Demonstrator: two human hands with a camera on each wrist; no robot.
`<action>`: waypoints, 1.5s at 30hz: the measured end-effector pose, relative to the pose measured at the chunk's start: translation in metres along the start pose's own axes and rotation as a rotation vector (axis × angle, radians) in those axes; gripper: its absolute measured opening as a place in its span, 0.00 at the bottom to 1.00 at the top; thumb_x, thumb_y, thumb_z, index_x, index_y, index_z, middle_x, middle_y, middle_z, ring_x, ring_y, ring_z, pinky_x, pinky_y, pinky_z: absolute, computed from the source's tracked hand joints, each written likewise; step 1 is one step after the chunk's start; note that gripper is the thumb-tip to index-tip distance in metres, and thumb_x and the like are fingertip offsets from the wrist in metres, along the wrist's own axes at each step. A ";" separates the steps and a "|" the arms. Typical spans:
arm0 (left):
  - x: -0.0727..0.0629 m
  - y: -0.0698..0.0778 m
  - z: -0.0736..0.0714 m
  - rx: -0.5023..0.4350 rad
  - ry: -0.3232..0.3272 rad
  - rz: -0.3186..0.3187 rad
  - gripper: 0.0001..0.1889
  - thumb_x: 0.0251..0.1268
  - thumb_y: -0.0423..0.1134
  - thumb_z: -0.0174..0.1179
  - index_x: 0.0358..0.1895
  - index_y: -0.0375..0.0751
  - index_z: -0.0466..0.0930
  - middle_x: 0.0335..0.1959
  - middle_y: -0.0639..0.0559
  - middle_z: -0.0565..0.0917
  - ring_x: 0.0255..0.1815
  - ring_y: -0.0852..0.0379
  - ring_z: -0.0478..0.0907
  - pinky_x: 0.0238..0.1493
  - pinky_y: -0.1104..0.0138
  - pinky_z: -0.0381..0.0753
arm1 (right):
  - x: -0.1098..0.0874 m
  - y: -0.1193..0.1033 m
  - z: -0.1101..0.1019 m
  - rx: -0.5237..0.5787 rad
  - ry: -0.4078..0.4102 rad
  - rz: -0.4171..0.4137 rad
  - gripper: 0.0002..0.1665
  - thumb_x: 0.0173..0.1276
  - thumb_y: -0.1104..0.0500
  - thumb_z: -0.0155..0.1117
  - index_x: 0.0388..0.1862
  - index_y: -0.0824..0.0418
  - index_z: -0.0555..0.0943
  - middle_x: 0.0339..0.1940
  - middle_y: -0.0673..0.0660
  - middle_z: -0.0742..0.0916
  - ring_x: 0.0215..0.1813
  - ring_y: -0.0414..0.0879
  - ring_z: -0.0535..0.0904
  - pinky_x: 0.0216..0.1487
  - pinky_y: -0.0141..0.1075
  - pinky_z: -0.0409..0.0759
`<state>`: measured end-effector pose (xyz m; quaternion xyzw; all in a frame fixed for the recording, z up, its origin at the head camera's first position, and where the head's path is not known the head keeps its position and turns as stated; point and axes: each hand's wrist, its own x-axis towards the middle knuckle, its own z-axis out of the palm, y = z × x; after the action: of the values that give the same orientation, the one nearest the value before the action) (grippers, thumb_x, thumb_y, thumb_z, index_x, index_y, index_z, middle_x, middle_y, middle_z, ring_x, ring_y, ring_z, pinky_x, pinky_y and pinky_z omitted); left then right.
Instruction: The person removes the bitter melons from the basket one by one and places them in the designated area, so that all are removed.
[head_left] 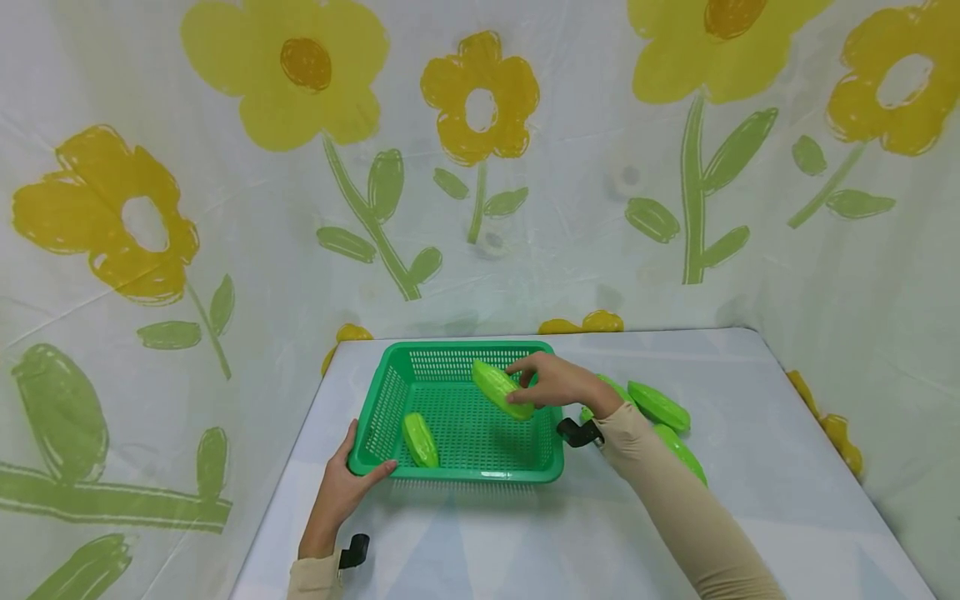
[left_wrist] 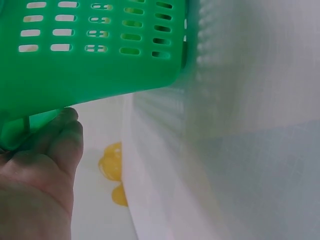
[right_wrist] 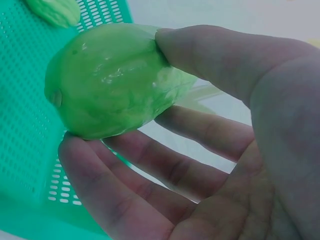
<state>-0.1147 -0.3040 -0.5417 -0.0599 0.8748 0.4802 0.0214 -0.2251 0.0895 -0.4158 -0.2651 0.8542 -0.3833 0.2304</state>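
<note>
My right hand point(head_left: 557, 380) pinches a light green bitter melon point(head_left: 495, 387) between thumb and fingers, above the right half of a green plastic basket point(head_left: 487, 477). Seen from the right wrist, the melon's glossy rounded end point(right_wrist: 107, 82) faces the camera, the thumb on its upper side and the fingers below. A second bitter melon point(head_left: 420, 439) lies inside the basket toward the front left. With the thumb over the rim, my left hand point(head_left: 341, 493) grips the basket's front left corner; the left wrist view shows the slotted wall point(left_wrist: 100, 70) over that hand point(left_wrist: 40, 175).
Several more bitter melons point(head_left: 658, 406) lie on the pale tabletop point(head_left: 757, 467) right of the basket, partly covered by the right forearm. Flower-printed cloth point(head_left: 525, 283) hangs behind the table and along both sides. Small black devices point(head_left: 579, 432) sit at both wrists.
</note>
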 end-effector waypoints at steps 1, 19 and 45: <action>0.000 0.000 0.000 -0.003 -0.001 0.003 0.61 0.61 0.51 0.74 0.86 0.41 0.36 0.86 0.36 0.46 0.86 0.32 0.46 0.80 0.37 0.57 | -0.001 0.001 -0.001 -0.002 0.001 0.000 0.35 0.72 0.52 0.70 0.73 0.65 0.75 0.54 0.66 0.87 0.34 0.46 0.88 0.41 0.42 0.88; -0.001 -0.002 0.001 -0.029 0.013 0.042 0.60 0.61 0.48 0.74 0.85 0.39 0.38 0.86 0.36 0.47 0.86 0.32 0.47 0.79 0.37 0.58 | -0.017 0.011 -0.010 -0.017 0.040 0.021 0.35 0.72 0.51 0.69 0.72 0.66 0.75 0.55 0.66 0.87 0.35 0.47 0.88 0.44 0.49 0.89; 0.001 -0.004 0.002 -0.055 0.007 0.038 0.60 0.61 0.47 0.74 0.86 0.40 0.38 0.87 0.38 0.47 0.86 0.33 0.46 0.80 0.37 0.57 | -0.047 0.034 -0.020 -0.008 0.084 0.038 0.36 0.73 0.50 0.69 0.71 0.70 0.75 0.52 0.68 0.87 0.36 0.47 0.88 0.41 0.43 0.89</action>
<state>-0.1154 -0.3048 -0.5461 -0.0454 0.8622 0.5044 0.0077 -0.2109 0.1489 -0.4219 -0.2335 0.8696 -0.3861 0.2006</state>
